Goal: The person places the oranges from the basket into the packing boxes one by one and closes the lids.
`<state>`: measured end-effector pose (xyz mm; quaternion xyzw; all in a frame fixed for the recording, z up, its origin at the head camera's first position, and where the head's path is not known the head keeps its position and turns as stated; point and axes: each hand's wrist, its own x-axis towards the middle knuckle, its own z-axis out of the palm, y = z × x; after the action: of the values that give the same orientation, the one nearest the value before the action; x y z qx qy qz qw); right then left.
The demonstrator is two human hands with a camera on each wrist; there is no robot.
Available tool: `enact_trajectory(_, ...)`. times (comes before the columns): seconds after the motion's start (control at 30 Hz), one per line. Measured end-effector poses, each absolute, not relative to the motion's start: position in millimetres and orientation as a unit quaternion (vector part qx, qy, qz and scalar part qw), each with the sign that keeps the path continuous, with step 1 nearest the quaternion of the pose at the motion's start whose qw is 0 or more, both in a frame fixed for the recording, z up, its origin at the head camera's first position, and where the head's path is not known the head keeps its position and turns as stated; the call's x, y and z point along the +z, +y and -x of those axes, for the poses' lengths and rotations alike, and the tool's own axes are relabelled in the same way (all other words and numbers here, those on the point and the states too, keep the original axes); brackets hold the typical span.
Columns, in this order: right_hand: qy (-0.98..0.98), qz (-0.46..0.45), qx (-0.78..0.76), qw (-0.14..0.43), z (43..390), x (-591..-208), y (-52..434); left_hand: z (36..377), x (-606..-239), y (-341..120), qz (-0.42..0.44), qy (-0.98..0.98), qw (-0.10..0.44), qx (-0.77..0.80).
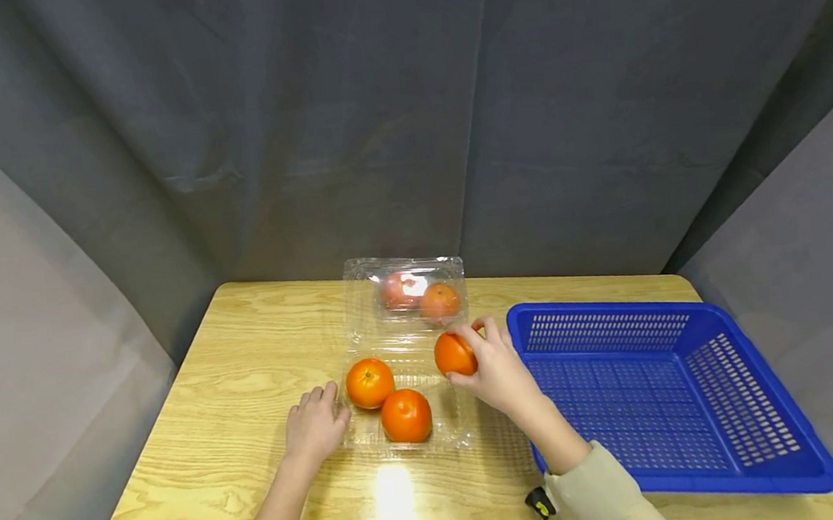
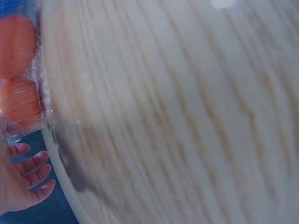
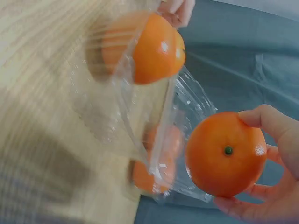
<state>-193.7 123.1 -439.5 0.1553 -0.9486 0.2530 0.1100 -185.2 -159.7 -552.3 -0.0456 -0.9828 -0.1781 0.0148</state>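
Three oranges at the clear box, one in my right grip

My right hand [image 1: 498, 369] holds an orange [image 1: 455, 354], fingers and thumb curled round it, lifted above the far right corner of the clear plastic clamshell box [image 1: 451, 428]. From the right wrist view the same orange [image 3: 226, 153] sits against my fingertips [image 3: 261, 119], its green stem dot facing the camera.

Two more oranges lie in the box's near tray: one at the left [image 1: 370, 382], one at the front [image 1: 406, 416], just beside each other. The box's lid [image 1: 369, 277] stands open behind the tray and shows orange reflections.

My left hand [image 1: 315, 425] rests flat on the counter [image 1: 213, 413], fingers relaxed and holding nothing, its fingertips touching the left edge of the tray. The left wrist view is blurred; I make out only wood grain, orange shapes behind plastic and my fingers [image 2: 28, 170].

A blue perforated basket [image 1: 779, 426] stands on the counter to the right of the box, just beside my right forearm. A grey cloth backdrop [image 1: 402, 111] hangs behind the counter.
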Motion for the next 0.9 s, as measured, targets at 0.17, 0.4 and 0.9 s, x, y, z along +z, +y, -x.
enact_trajectory(0.17,-0.949,-0.146,0.263,0.100,197.3,-453.5,113.5,185.4,-552.5,-159.5,0.043,-0.982,0.010,-0.184)
enact_trajectory(0.4,-0.951,-0.141,0.265,0.079,201.1,-469.0,103.7,185.5,-553.5,-159.6,0.042,-0.982,0.013,-0.183)
enact_trajectory(0.9,-0.952,-0.145,0.264,0.061,207.7,-496.7,91.0,184.9,-553.1,-159.4,0.040,-0.982,0.016,-0.181)
